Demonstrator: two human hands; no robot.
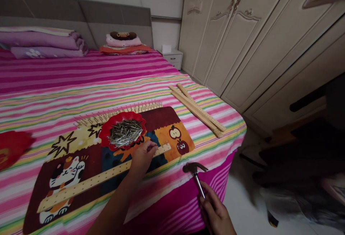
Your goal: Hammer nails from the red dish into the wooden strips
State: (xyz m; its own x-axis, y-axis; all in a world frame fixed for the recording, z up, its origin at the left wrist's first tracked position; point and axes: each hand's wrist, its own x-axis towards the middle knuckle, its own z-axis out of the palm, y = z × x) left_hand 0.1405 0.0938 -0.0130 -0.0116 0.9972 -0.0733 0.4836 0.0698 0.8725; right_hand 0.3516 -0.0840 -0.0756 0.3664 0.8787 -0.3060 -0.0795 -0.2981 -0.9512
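My right hand (214, 208) is wrapped round the handle of a claw hammer (198, 181), its head raised in front of the mat's lower right edge. My left hand (142, 156) is over a pale wooden strip (99, 179) with rows of small holes, near its right end. Thumb and fingers are pinched together there; whatever they hold is too small to make out. The strip lies slantwise on a patterned mat (91, 156) with a cat and apples. Just behind my left hand, a red scalloped bowl (105, 129) holds a heap of nails (125, 132).
Behind the bowl lies a strip with several nails standing up (118, 112). More wooden strips (198, 109) are stacked on the bed's right side. Another red dish (13, 148) is at the left edge. Folded bedding (45, 42) and a wardrobe (229, 30) stand farther back.
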